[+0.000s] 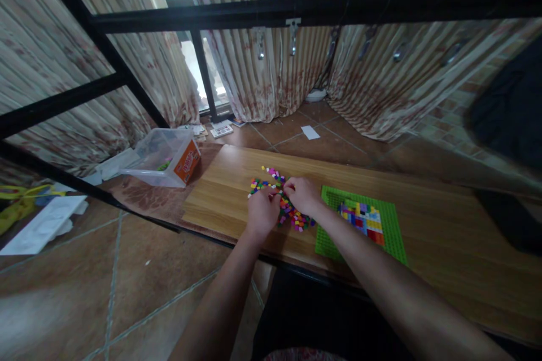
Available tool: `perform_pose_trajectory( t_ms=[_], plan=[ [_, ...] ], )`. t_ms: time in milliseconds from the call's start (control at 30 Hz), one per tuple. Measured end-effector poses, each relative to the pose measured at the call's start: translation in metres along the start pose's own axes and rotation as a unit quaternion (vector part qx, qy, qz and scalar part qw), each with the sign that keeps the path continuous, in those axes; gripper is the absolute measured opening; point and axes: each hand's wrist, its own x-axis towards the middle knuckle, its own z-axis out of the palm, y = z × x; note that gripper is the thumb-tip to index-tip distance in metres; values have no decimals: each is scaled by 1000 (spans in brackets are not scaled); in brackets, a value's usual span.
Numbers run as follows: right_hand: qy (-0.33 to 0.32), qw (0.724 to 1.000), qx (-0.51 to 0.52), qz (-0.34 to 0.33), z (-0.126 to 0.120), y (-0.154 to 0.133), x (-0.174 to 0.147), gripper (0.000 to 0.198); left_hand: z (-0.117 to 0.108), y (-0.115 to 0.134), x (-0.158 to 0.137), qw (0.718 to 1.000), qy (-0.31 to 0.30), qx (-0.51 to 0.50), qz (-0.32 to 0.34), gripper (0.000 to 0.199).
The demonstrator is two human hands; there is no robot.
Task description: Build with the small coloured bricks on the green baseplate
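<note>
A heap of small multicoloured toy bricks (298,221) lies on the wooden board. Over its left part is my left hand (262,212), fingers curled and pressed together among the bricks. My right hand (303,195) reaches in from the other side with its fingertips pinched, close to the left fingertips. What either hand holds, if anything, is too small to make out. Right of the heap lies a green studded baseplate (396,231), partly under my right forearm. A patch of built bricks (361,217) in blue, yellow, red, white and orange sits on it.
A clear plastic box (154,149) with an orange label stands left of the wooden board (215,192). A dark flat object (510,220) rests at the board's right end. Black metal bars (313,14) with hanging clips cross above. Curtains (275,73) hang behind.
</note>
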Motion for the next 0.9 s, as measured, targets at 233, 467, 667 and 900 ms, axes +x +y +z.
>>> perform_pose_trajectory(
  t_ms=[233,467,667,900],
  plan=[
    [-87,987,-131,-28,-3,-8,6,17,2,1,0,991,-19,129,15,19],
    [-115,983,-139,-35,-16,-1,17,26,-19,-28,-7,996,56,76,2,21],
    [-85,986,-138,-42,-11,3,33,28,-34,-72,17,984,162,68,14,30],
    [-60,990,-102,-71,4,4,57,30,-17,-92,67,986,80,20,148,39]
  ],
)
